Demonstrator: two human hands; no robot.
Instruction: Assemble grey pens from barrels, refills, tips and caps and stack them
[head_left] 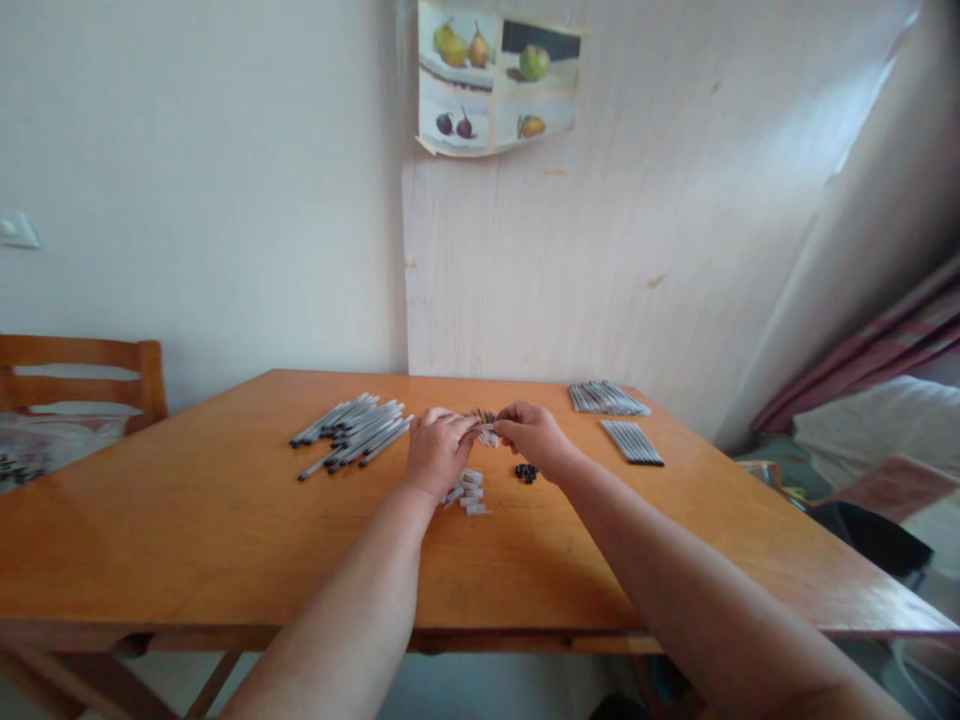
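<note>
Gray pens [360, 432]: lying slantwise on the counter [247, 500], left of both hands.
Left hand [441, 450]: pinching with nearly closed fingers, apparently gripping the slender piece [486, 427].
Slender piece: spanning between the hands, long axis running roughly left to right, touching both; neither lying nearer.
Right hand [534, 435]: pinching the right end, fingertips closing together.

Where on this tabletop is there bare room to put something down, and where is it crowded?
Bare wood shows left of the loose pens, between the white pieces and the table's near edge, and nearer than the neat pen row. It is crowded around the left hand, right hand and black pieces.
</note>
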